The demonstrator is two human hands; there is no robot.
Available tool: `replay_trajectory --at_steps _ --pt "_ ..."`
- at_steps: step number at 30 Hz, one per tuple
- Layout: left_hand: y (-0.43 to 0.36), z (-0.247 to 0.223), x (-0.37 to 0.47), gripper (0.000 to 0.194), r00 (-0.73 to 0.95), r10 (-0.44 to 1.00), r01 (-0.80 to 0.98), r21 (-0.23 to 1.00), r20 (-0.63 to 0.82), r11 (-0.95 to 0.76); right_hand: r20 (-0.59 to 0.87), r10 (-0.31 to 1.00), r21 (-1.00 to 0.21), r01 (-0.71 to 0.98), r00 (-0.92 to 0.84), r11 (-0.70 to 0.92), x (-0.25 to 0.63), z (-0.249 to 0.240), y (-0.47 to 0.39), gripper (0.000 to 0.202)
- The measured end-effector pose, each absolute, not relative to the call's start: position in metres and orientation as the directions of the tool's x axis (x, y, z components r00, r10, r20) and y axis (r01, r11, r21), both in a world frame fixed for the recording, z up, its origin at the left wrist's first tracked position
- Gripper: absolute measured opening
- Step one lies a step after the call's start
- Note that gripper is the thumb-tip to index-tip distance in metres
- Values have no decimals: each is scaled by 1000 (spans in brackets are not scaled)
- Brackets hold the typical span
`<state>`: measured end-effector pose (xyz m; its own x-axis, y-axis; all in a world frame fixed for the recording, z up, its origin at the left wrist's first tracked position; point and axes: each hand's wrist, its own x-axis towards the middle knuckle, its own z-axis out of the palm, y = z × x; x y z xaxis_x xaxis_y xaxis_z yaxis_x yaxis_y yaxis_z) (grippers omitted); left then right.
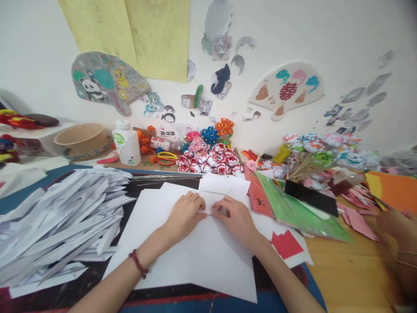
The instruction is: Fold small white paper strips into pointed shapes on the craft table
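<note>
Below a white wall [280, 30] dotted with cutouts across the upper frame, large flat white paper sheets [198, 256] are spread at lower centre, where the left hand [184, 214] and right hand [238, 221] are held close together, fingers curled, though whether anything is pinched cannot be told, and folded white paper strips [73, 217] are heaped at left.

a red double-happiness sign [288, 91], 囍, stands on the white fan [289, 105] on the wall. dark characters on a white wrapper [167, 131] seem to include 开 and 水; the rest cannot be made out. red characters on the lying clear bottle [172, 146] are too small to read. white marks on the upright bottle's green label [119, 138] are blurred.
</note>
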<state>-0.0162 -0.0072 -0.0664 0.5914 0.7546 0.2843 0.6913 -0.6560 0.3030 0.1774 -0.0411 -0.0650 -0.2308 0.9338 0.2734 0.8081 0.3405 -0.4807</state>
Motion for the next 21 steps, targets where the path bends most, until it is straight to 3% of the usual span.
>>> replay_trajectory --at_steps 5,8,13,21 --pt "-2 -67 -17 11 591 770 637 446 241 -629 266 927 -504 781 -264 367 175 -68 -38 2" --pt "-3 -65 -17 5 606 756 622 445 248 -644 260 927 -520 769 -272 372 176 -69 -38 4" --pt "-4 -61 -17 7 643 712 648 296 284 -702 275 915 -483 781 -294 396 176 -68 -39 5" --pt "-8 -57 -23 17 775 560 598 -54 291 -800 335 846 -336 786 -415 519 179 -62 -38 6"
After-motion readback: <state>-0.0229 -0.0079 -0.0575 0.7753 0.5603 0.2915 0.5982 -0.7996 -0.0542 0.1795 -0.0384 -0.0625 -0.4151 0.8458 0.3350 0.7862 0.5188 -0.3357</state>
